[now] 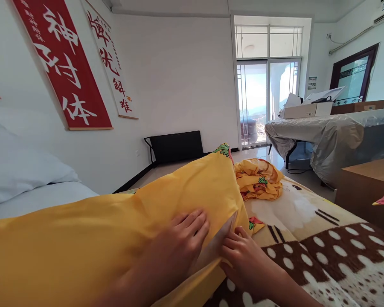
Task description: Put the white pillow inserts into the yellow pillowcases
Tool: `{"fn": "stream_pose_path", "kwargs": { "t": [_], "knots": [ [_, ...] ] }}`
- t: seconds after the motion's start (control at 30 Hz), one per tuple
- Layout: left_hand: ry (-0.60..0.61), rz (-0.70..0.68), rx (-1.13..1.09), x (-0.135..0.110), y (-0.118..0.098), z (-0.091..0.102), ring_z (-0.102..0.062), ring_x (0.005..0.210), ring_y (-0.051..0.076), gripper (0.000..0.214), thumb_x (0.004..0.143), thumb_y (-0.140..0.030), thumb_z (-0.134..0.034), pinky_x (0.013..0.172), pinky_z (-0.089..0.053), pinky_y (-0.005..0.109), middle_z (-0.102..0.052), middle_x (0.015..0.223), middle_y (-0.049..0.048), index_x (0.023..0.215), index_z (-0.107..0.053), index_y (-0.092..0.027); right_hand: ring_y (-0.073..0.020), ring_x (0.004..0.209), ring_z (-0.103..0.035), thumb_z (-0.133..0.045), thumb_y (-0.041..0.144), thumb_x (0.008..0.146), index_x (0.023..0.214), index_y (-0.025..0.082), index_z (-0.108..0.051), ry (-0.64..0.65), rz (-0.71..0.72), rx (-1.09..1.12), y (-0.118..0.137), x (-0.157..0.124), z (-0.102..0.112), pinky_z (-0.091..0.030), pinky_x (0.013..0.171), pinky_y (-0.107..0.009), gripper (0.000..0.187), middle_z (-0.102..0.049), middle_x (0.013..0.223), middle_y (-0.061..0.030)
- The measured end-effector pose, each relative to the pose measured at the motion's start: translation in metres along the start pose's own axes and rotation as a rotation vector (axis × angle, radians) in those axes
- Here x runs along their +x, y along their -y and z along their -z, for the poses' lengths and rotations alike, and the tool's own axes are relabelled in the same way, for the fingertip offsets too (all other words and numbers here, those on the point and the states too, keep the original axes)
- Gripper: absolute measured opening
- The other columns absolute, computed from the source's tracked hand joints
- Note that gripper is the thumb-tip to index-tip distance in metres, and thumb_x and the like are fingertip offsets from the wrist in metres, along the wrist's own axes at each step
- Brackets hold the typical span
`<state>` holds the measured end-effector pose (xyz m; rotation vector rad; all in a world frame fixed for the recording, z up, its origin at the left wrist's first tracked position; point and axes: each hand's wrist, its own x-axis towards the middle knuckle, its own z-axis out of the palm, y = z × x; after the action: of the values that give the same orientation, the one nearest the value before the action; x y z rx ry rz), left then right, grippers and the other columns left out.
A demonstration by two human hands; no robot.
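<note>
A yellow pillowcase (185, 183) with fruit prints at its far corner covers a long, plump pillow lying across the bed in front of me. Its side opening gapes, and the white pillow (213, 247) shows inside. My left hand (187, 236) rests on top beside the opening, its fingers bent together against the yellow cloth; its thumb is mostly hidden and the hand is slightly blurred. At the right edge of the opening, my right hand (243, 251) pinches the pillowcase's rim, fingers curled.
A crumpled yellow printed cloth (259, 179) lies on the brown and cream patterned blanket (326, 243). At left is a white pillow (22, 162). A wooden cabinet (365, 187) and a plastic-covered table (323, 132) with boxes stand right. A folded black table (176, 146) leans by the wall.
</note>
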<state>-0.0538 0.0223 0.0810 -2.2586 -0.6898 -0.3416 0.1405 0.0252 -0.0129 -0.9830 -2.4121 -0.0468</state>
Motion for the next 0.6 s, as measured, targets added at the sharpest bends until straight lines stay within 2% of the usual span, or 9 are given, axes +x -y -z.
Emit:
{"fn": "stream_pose_path", "kwargs": {
  "t": [0.07,0.13,0.2,0.3,0.4,0.53,0.6],
  "knots": [
    [-0.009,-0.054,0.025,0.027,-0.003,-0.015,-0.047,0.125,0.019,0.038,0.091,-0.021,-0.037,0.104,-0.032,0.032,-0.054,0.134,0.0064,0.124,-0.055,-0.014,-0.0201,0.099,-0.055,-0.051,0.020,0.084,0.086,0.020,-0.056,0.029,0.027,-0.013,0.002,-0.002,0.002,-0.030,0.091,-0.035,0.005,-0.067,0.094,-0.0029],
    [0.056,-0.094,0.012,0.047,-0.008,-0.035,-0.040,0.131,0.021,0.043,0.094,-0.030,-0.034,0.107,-0.028,0.038,-0.047,0.141,0.0084,0.131,-0.049,-0.014,-0.0205,0.097,-0.056,-0.053,0.022,0.082,0.088,0.020,-0.056,0.061,0.005,-0.010,0.002,-0.005,0.007,-0.032,0.090,-0.035,0.007,-0.068,0.094,-0.0025],
    [0.123,-0.135,0.020,0.057,-0.016,-0.053,-0.036,0.134,0.025,0.051,0.093,-0.040,-0.034,0.108,-0.026,0.046,-0.044,0.143,0.0124,0.134,-0.045,-0.011,-0.0213,0.098,-0.058,-0.056,0.024,0.079,0.089,0.021,-0.057,0.107,-0.081,0.003,0.003,-0.009,0.014,-0.034,0.088,-0.034,0.010,-0.068,0.096,-0.0026],
    [0.117,-0.149,0.099,0.056,-0.028,-0.069,-0.035,0.134,0.027,0.052,0.093,-0.036,-0.034,0.109,-0.022,0.049,-0.042,0.143,0.0142,0.135,-0.044,-0.007,-0.0224,0.096,-0.060,-0.058,0.025,0.077,0.085,0.020,-0.060,0.234,-0.244,-0.007,0.003,-0.014,0.025,-0.037,0.082,-0.033,0.010,-0.068,0.095,-0.0039],
    [0.065,-0.179,0.181,0.045,-0.038,-0.068,-0.038,0.132,0.025,0.047,0.093,-0.026,-0.031,0.108,-0.025,0.044,-0.046,0.141,0.0118,0.135,-0.045,-0.007,-0.0234,0.098,-0.060,-0.060,0.027,0.076,0.084,0.020,-0.063,0.318,-0.306,-0.019,0.005,-0.018,0.029,-0.038,0.081,-0.033,0.011,-0.069,0.097,-0.0044],
    [0.047,-0.385,0.224,0.031,-0.047,-0.064,-0.035,0.134,0.025,0.045,0.093,-0.026,-0.033,0.106,-0.029,0.039,-0.051,0.136,0.0106,0.129,-0.053,-0.009,-0.0239,0.104,-0.058,-0.058,0.025,0.079,0.091,0.019,-0.065,0.301,-0.191,-0.058,0.008,-0.018,0.023,-0.038,0.085,-0.033,0.016,-0.069,0.099,-0.0055],
    [0.111,-0.430,0.149,0.028,-0.053,-0.073,-0.033,0.135,0.022,0.039,0.090,-0.022,-0.040,0.111,-0.026,0.034,-0.055,0.133,0.0087,0.123,-0.059,-0.010,-0.0234,0.098,-0.059,-0.054,0.020,0.080,0.088,0.017,-0.065,0.310,-0.095,-0.133,0.009,-0.017,0.020,-0.038,0.084,-0.034,0.014,-0.069,0.093,-0.0064]
  ]
}}
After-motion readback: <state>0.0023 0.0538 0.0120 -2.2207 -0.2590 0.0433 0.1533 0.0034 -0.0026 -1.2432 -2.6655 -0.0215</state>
